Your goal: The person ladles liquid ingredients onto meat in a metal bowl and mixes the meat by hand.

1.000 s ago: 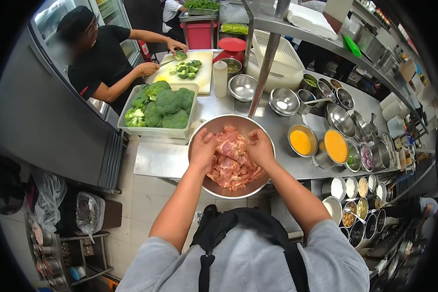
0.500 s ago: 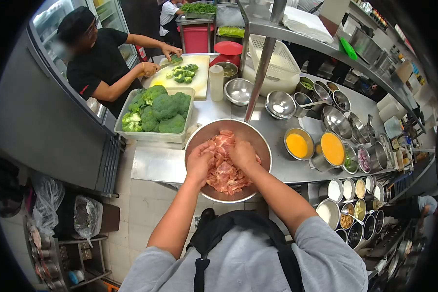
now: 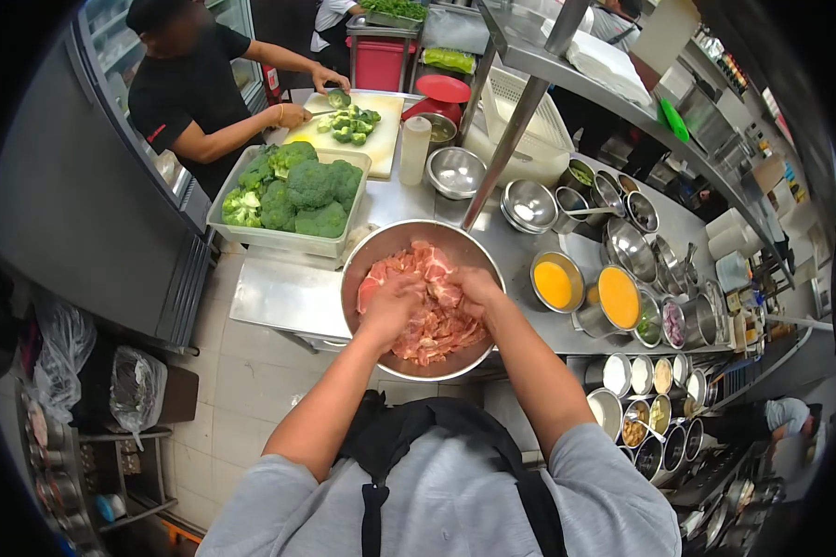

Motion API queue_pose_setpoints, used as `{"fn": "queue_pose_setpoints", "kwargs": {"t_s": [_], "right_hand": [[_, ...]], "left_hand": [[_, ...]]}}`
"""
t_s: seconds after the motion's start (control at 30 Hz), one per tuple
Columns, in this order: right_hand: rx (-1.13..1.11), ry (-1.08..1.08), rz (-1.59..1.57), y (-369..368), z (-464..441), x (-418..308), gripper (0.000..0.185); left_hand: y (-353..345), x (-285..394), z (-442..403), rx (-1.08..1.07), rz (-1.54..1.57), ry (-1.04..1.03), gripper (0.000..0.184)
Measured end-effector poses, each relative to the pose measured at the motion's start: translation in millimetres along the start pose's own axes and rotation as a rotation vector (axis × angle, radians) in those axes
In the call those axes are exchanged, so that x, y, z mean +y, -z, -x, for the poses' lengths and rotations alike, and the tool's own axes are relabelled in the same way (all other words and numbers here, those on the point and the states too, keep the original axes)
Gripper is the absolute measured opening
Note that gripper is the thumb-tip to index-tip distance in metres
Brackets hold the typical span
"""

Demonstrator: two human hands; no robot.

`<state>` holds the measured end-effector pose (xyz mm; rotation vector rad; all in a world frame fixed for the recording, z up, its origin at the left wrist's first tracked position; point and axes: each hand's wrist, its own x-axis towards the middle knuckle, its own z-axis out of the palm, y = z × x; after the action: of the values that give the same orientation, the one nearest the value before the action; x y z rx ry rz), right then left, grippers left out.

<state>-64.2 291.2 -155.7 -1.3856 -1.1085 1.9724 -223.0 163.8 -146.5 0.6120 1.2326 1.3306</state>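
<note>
The left hand (image 3: 395, 304) is in the raw meat (image 3: 432, 345), fingers pointing down and blurred; whether it grips a piece, I cannot tell. Just to its right, the right hand (image 3: 475, 288) has its fingers bent against the meat's right side, and its grip is also unclear. The meat lies under and between both hands in a wide metal bowl (image 3: 471, 245), which surrounds them at the edge of the counter (image 3: 279, 295). Beyond the left hand and to its left stands a tub (image 3: 274, 241) heaped with broccoli (image 3: 308, 186); farther out, a co-worker holds a knife (image 3: 321, 113) over a cutting board (image 3: 378, 160). To the right of the right hand, near it, is a small bowl of orange liquid (image 3: 554, 282), with a taller container (image 3: 619, 298) just past it.
</note>
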Motion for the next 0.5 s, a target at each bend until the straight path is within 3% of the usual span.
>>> {"fn": "queue_pose_setpoints", "kwargs": {"t_s": [0.07,0.13,0.2,0.27,0.33,0.37,0.43,0.47,0.5], "right_hand": [[-0.154,-0.112,-0.333,-2,16,-3,0.011],[-0.183,-0.053,-0.285,8,10,3,0.012],[-0.348,0.013,-0.266,12,8,2,0.018],[-0.422,0.057,-0.274,6,30,-24,0.022],[-0.493,0.102,-0.283,-3,54,-52,0.027],[-0.523,0.154,-0.329,-6,62,-63,0.026],[-0.53,0.2,-0.389,-9,67,-71,0.029],[-0.528,0.199,-0.395,-1,58,-64,0.029],[-0.381,0.189,-0.039,13,42,-53,0.033]], "left_hand": [[-11,-14,-7,-0.207,-0.314,-0.188,0.05],[-28,6,10,-0.262,-0.414,-0.124,0.056],[-35,1,17,-0.23,-0.584,-0.361,0.059],[-40,14,32,-0.252,-0.61,-0.362,0.057],[-44,17,40,-0.135,-0.667,-0.587,0.048],[-43,16,38,-0.141,-0.669,-0.581,0.048],[-36,23,31,-0.104,-0.368,-0.645,0.036],[-28,30,27,-0.064,-0.394,-0.588,0.031],[-16,39,24,-0.022,-0.419,-0.535,0.027]]}}
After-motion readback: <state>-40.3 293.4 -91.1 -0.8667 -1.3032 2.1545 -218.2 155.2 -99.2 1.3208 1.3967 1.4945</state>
